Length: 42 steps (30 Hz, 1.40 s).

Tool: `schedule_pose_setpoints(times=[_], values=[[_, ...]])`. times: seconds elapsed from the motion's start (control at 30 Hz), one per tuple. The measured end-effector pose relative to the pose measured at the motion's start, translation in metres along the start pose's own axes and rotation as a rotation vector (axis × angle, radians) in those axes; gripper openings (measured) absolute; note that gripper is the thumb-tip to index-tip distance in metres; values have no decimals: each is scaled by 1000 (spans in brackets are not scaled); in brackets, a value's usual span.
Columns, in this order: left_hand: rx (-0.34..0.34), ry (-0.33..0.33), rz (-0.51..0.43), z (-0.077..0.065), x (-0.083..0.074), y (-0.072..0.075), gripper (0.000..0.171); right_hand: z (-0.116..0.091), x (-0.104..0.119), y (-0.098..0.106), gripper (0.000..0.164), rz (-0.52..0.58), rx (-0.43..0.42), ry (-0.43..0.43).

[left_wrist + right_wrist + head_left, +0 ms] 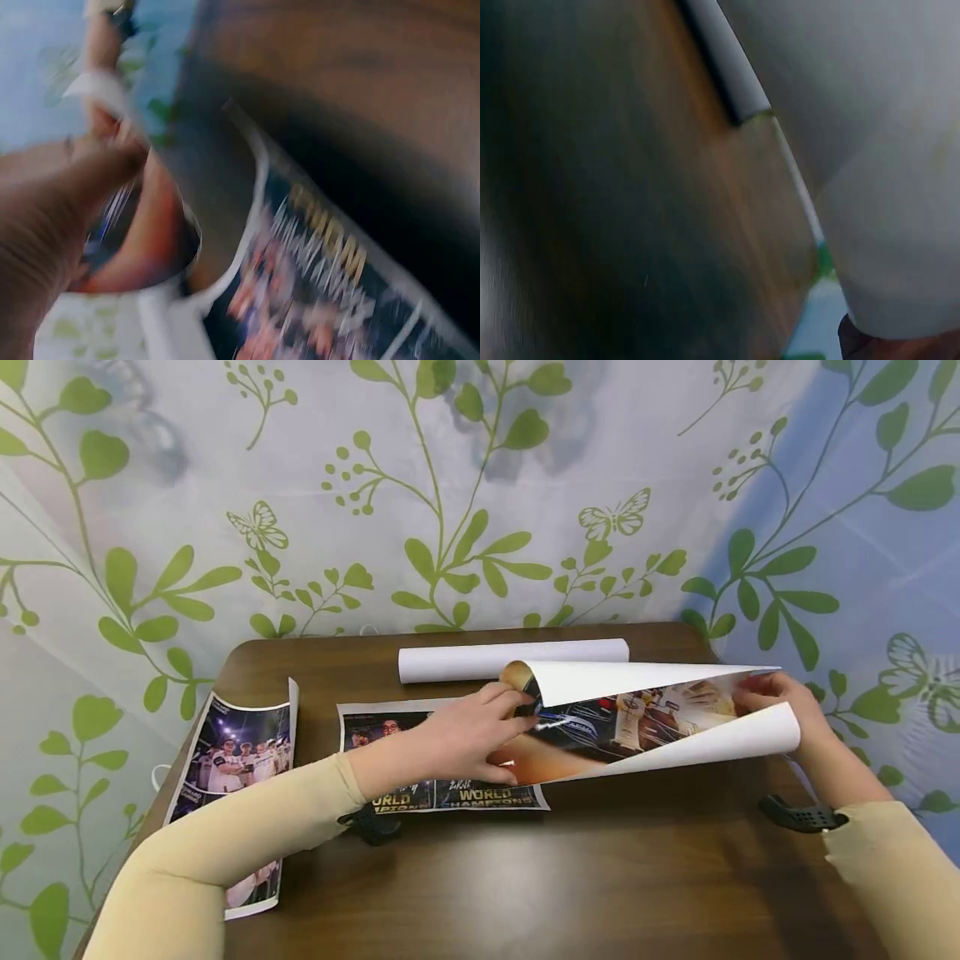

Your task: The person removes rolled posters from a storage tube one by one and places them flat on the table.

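Note:
Both hands hold a partly rolled poster [630, 722] above the table, its white back curling over the printed inside. My left hand [468, 735] grips its left end, fingers on the upper edge and thumb below. At the other end my right hand [798, 697] holds the curled edge, partly hidden behind the paper. In the left wrist view the left thumb [105, 176] presses the poster's edge [161, 232], blurred. The poster's white back [885, 165] fills much of the right wrist view, with a bit of the right hand [907, 349] at the bottom.
Under the left hand lies a flat poster [491, 797] with "World Champions" lettering. A rolled white poster [517, 658] rests near the brown table's [600, 877] back edge. Another poster [258, 760] with curling sides lies at the left. Leaf-patterned cloth [480, 485] hangs behind.

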<state>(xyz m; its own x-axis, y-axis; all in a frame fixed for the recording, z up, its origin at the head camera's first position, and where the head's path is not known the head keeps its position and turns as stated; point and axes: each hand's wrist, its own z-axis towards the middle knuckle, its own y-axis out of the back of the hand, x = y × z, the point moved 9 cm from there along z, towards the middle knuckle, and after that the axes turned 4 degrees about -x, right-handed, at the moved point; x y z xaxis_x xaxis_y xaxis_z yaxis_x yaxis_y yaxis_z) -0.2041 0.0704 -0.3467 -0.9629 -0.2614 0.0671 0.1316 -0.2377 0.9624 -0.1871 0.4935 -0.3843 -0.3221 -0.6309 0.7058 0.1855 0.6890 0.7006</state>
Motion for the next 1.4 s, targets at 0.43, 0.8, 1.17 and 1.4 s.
schedule_pose_setpoints(times=[0.43,0.8,1.17,1.4], values=[[102,139,-21,54,-45,-49,81,7,-38,13,80,-304,156,178],[311,400,-268,64,-23,-98,98,6,-68,-11,101,-355,296,193],[471,399,-151,70,-18,-129,112,6,-80,-22,105,-521,302,244],[502,391,-84,74,-14,-131,114,6,-78,-28,119,-569,307,228]])
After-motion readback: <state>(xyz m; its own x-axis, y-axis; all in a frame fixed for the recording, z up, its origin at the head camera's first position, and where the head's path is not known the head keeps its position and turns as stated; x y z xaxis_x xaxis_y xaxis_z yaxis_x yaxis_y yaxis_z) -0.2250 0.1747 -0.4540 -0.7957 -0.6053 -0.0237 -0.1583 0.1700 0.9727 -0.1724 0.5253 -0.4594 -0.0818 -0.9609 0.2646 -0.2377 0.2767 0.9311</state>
